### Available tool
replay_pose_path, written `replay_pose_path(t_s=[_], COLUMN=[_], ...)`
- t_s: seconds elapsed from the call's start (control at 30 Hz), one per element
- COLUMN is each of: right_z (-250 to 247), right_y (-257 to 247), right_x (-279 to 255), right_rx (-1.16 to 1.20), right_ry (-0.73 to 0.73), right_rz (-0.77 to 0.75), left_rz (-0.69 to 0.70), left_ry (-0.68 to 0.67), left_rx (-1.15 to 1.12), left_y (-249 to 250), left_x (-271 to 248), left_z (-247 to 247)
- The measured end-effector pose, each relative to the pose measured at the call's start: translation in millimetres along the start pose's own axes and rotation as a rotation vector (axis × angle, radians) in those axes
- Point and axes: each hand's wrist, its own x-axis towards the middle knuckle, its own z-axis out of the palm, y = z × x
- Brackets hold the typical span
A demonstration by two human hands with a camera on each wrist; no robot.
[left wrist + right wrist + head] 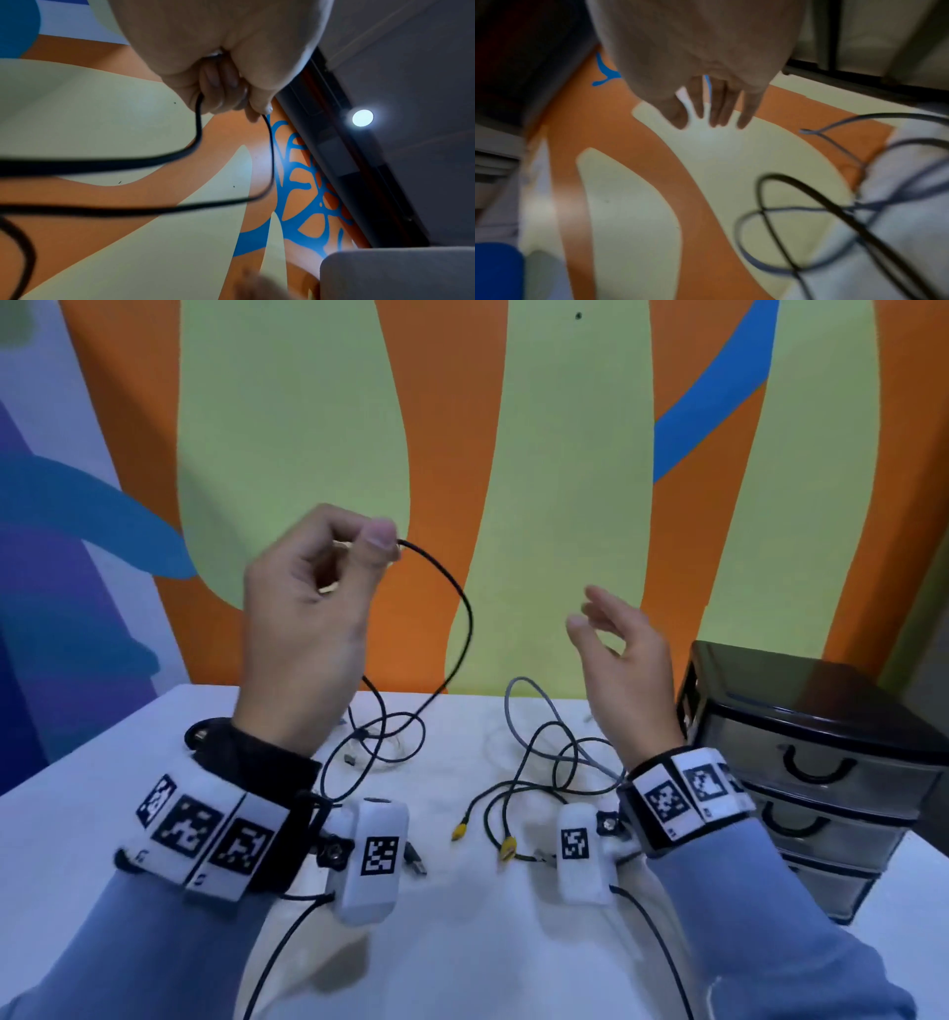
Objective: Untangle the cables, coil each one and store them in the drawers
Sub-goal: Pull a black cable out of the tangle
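My left hand is raised above the table and grips a thin black cable, which arcs down to a loose tangle on the white table. The left wrist view shows the fingers curled round that black cable, two strands hanging out of the fist. My right hand is lifted, fingers spread and holding nothing; the right wrist view shows its fingers straight. Below it lies a second tangle of grey and black cables with yellow plugs.
A black drawer unit with three translucent closed drawers stands at the table's right edge. A black USB plug lies near the left wrist camera. A painted wall of orange, green and blue rises behind the table.
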Motion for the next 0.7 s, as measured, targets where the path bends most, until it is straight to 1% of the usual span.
replay_pose_path(t_s=[0.03, 0.1, 0.13, 0.17, 0.2, 0.23, 0.27, 0.33, 0.37, 0.43, 0.5, 0.53, 0.57, 0.63, 0.7], right_z=[1.4, 6.2, 7.9, 10.1, 12.2, 12.2, 10.8, 6.4, 5.1, 3.3, 0.1, -2.8, -6.0, -10.5, -11.6], right_y=[-17.2, -45.2, -55.3, -61.2, -63.4, -64.3, -62.9, -58.9, -56.5, -51.0, -46.3, -45.2, -45.5, -48.3, -53.4], right_x=[-5.1, -18.6, -26.3, -32.4, -36.3, -37.9, -35.9, -27.3, -23.4, -18.8, -16.0, -15.1, -14.3, -14.1, -17.2], right_rx=[0.137, 0.381, 0.453, 0.494, 0.522, 0.567, 0.632, 0.755, 0.797, 0.832, 0.838, 0.835, 0.834, 0.833, 0.824], right_ry=[-0.098, -0.426, -0.596, -0.733, -0.809, -0.836, -0.831, -0.754, -0.706, -0.618, -0.599, -0.617, -0.648, -0.727, -0.809], right_rz=[-0.035, 0.033, 0.071, 0.093, 0.109, 0.145, 0.202, 0.306, 0.332, 0.351, 0.368, 0.383, 0.403, 0.435, 0.423], left_rz=[0.002, 0.034, 0.051, 0.061, 0.062, 0.054, 0.037, -0.025, -0.065, -0.153, -0.213, -0.224, -0.216, -0.149, -0.044], left_ry=[-0.043, -0.122, -0.167, -0.202, -0.219, -0.213, -0.19, -0.163, -0.188, -0.302, -0.39, -0.388, -0.358, -0.302, -0.284], left_rx=[0.007, 0.017, 0.021, 0.021, 0.022, 0.03, 0.043, 0.089, 0.127, 0.214, 0.236, 0.204, 0.169, 0.147, 0.221], left_y=[-1.4, -3.0, -1.8, -0.8, -0.2, -1.2, -3.2, -9.6, -13.4, -19.9, -22.1, -21.4, -20.3, -15.6, -11.5], left_x=[-2.0, -6.7, -9.5, -11.7, -12.7, -12.2, -11.0, -9.3, -9.5, -11.8, -14.5, -14.6, -13.7, -11.4, -12.1], left_z=[2.7, 9.5, 12.8, 15.7, 17.4, 17.7, 16.7, 13.2, 12.1, 12.5, 14.4, 14.6, 13.7, 12.2, 12.9])
